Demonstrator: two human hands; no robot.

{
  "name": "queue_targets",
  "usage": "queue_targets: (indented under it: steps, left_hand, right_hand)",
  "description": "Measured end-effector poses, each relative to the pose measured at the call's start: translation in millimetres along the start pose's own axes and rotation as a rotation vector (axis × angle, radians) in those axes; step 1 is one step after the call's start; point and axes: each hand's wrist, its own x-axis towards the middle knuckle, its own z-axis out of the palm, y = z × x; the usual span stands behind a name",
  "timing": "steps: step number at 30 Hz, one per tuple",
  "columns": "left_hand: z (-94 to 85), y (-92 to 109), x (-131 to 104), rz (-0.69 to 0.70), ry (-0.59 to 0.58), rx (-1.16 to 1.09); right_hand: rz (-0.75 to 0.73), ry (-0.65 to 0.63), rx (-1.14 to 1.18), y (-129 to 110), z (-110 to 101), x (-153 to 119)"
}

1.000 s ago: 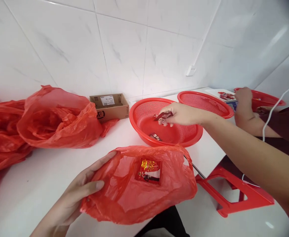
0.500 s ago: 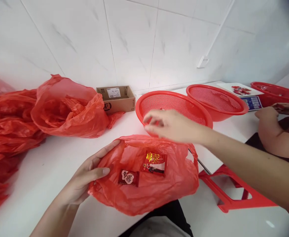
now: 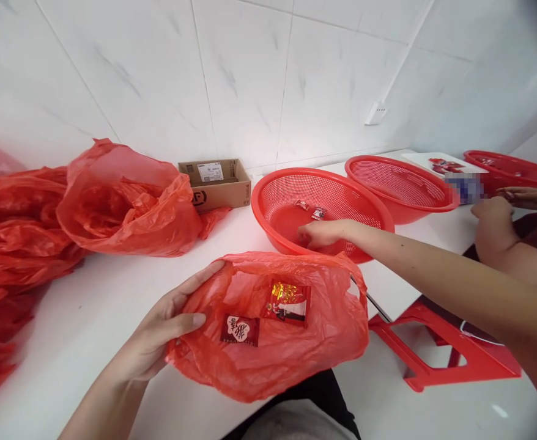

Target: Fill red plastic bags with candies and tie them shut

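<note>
My left hand (image 3: 161, 324) grips the left rim of a red plastic bag (image 3: 328, 348), thumb inside its mouth and fingers outside. Two wrapped packets lie in the bag: a small dark red packet (image 3: 240, 330) with white lettering and a larger red packet (image 3: 287, 304) with gold print. My right hand (image 3: 323, 234) reaches down into a red perforated basket (image 3: 268, 183), behind the bag. Its fingers are curled together near the basket floor, and their tips are partly hidden. Small wrapped pieces (image 3: 318, 213) lie just beyond it in the basket.
Left on the white table sit a heap of red plastic bags (image 3: 16, 226) and a cardboard box (image 3: 225, 194). A second red basket (image 3: 397, 214) and a scale (image 3: 465, 187) stand to the right, near another person's arm (image 3: 493, 226). A red stool (image 3: 419, 373) is below.
My right hand has moved from above the basket's front down into it, uncovering small wrapped pieces inside. My left hand and the bag have stayed nearly still.
</note>
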Motion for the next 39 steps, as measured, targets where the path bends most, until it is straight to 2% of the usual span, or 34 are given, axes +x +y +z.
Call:
queue_targets:
  steps: [5, 8, 11, 15, 22, 27, 29, 32, 34, 37, 39]
  left_hand:
    - [-0.3, -1.6, 0.3, -0.002, -0.001, -0.021]
    - [0.0, -1.6, 0.7, 0.001, 0.005, -0.019]
    - [0.1, -1.4, 0.6, 0.006, 0.007, -0.018]
    - [-1.0, -3.2, 0.8, 0.014, 0.006, -0.039]
    - [-2.0, -3.9, 0.7, 0.036, -0.013, -0.007]
    - [-0.8, -2.4, -0.7, 0.023, -0.006, -0.009]
    - [-1.2, -2.9, -0.3, 0.038, -0.019, -0.024]
    - [-0.6, -2.8, 0.2, 0.046, -0.022, -0.039]
    - [1.0, -1.6, 0.0, 0.031, -0.014, -0.038]
    - [3.4, -0.2, -0.2, 0.028, -0.013, -0.047]
    - [3.7, -0.8, 0.2, 0.041, -0.022, -0.063]
  right_hand:
    - [-0.126, 0.021, 0.006, -2.8, -2.8, 3.1]
    - [-0.197, -0.03, 0.012, -6.6, -1.5, 2.7]
    - [-0.196, -0.059, 0.015, -5.1, 0.1, 2.6]
    - [-0.157, -0.028, 0.048, -1.6, 0.5, 0.2]
    - [-0.209, -0.054, 0.169, -17.1, 2.7, -4.2]
    - [-0.225, 0.041, 0.346, -17.7, -15.8, -9.4]
    - [-0.264, 0.054, 0.527, -20.4, -28.7, -21.2]
    - [-0.401, 0.017, 0.878, -37.2, -42.3, -48.8]
    - [-0.513, -0.031, 0.967, -57.4, -41.2, -68.2]
    - [-0.556, -0.124, 0.848, -92.3, -23.2, -87.7]
    - [-0.504, -0.065, 0.701, -111.2, -9.3, -90.7]
